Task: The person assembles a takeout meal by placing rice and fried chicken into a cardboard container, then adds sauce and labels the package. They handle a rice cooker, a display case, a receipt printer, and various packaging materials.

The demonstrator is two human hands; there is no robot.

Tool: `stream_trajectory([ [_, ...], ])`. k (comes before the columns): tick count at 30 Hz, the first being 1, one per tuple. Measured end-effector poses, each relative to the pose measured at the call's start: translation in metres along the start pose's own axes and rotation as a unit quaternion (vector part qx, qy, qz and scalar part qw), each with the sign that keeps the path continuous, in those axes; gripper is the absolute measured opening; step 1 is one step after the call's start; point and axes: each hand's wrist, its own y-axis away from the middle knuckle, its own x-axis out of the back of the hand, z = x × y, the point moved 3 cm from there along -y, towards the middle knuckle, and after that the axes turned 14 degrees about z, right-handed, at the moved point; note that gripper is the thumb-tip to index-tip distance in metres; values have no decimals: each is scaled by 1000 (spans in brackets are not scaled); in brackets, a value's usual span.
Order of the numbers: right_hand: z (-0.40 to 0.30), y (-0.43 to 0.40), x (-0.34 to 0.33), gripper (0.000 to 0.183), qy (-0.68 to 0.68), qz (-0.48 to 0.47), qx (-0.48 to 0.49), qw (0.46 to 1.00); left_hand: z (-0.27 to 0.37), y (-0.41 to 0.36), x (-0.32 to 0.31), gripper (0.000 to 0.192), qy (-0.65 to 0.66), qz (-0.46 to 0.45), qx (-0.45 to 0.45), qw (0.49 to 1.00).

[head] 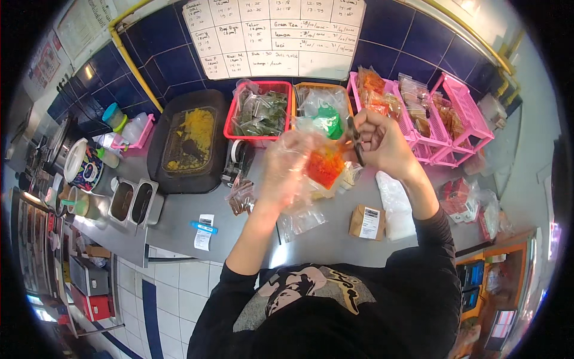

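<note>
Over the steel counter, my left hand [289, 168], blurred, is closed around clear plastic. A small clear bag of orange-red food [323, 170] hangs between my hands, its top close to my right fingers. My right hand [379, 139] holds a dark, slim tool [356, 141], perhaps scissors, upright beside the bag. Whether my right fingers also touch the bag I cannot tell. Under my hands lie clear plastic bags [305, 222] and small packets of pale food [350, 177]. A brown paper packet [361, 222] with a printed label lies to the right, beside a white plastic bag [394, 206].
Behind stand a red basket [228, 128] of leaf packets, an orange basket [309, 85] with plastic bags and pink racks [466, 123] of packets. A black tray [157, 148] with yellow food, metal containers [148, 202], a tape dispenser [237, 155] and a blue marker [204, 227] are on the left.
</note>
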Motion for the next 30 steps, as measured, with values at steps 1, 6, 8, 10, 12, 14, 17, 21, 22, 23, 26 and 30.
stream_trajectory([
  [1,4,-3,3,34,-36,10,-5,999,6,3,-7,45,135,-19,75,988],
  [6,16,-4,-7,39,-53,161,61,984,-15,31,-11,76,406,-108,188,888],
  [8,23,-2,-14,39,-82,162,40,983,-21,30,-18,63,311,-43,133,940],
  [10,23,2,-23,35,-65,166,69,982,-19,25,-19,52,247,8,87,965],
  [12,24,9,-20,31,-53,153,60,985,-17,25,-13,49,235,46,83,967],
  [14,29,15,-16,25,-43,156,83,983,-14,24,-9,46,241,82,89,963],
  [17,47,36,-8,23,15,103,15,994,-12,25,-9,44,279,123,103,947],
  [21,54,54,-22,37,179,79,26,980,-13,25,-11,48,293,130,114,940],
  [22,55,54,-22,39,184,81,36,979,-14,25,-11,49,286,130,127,941],
  [23,57,55,-21,41,188,83,47,977,-11,26,-14,52,288,131,114,942],
  [26,55,55,-23,44,186,86,34,978,-4,27,-24,61,292,131,91,943],
  [30,66,57,-15,32,184,68,-26,980,-10,28,-27,65,268,112,83,953],
])
